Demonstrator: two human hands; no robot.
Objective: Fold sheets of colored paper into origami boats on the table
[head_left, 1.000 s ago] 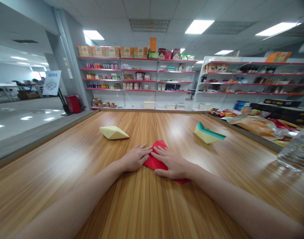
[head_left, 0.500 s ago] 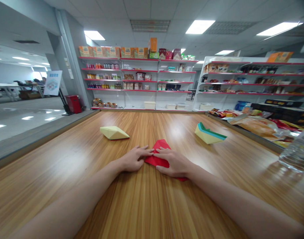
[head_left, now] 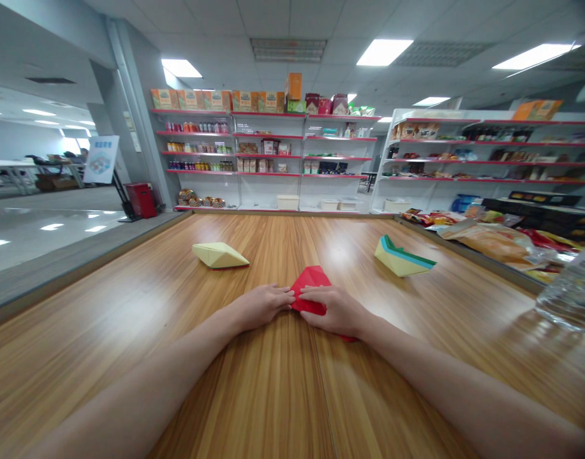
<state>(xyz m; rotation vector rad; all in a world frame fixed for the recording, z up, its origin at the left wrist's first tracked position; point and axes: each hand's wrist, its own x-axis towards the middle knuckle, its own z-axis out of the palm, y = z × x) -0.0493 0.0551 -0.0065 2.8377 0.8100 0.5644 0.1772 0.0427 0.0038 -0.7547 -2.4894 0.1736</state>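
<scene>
A sheet of folded red paper [head_left: 316, 275] lies on the wooden table in front of me, its far part raised to a blunt point. My left hand [head_left: 266, 305] has its fingers drawn together at the paper's left corner, and the thumb is mostly hidden. Across the right side of the paper rests my right hand [head_left: 333, 309], fingers bent and thumb tucked close, holding it. A small red edge shows below the right wrist. Both hands cover part of the folds.
A pale yellow folded paper boat [head_left: 220, 255] lies to the left. Another, yellow with blue and green edges [head_left: 403, 257], stands to the right. At the right edge are a clear plastic bottle [head_left: 572, 290] and snack packets [head_left: 500, 242]. Stocked shelves [head_left: 268, 156] stand beyond the table.
My left fingers have drawn together and closed at the paper's left corner, which has shifted inward. My right hand stays on the paper, its fingers a little more bent.
</scene>
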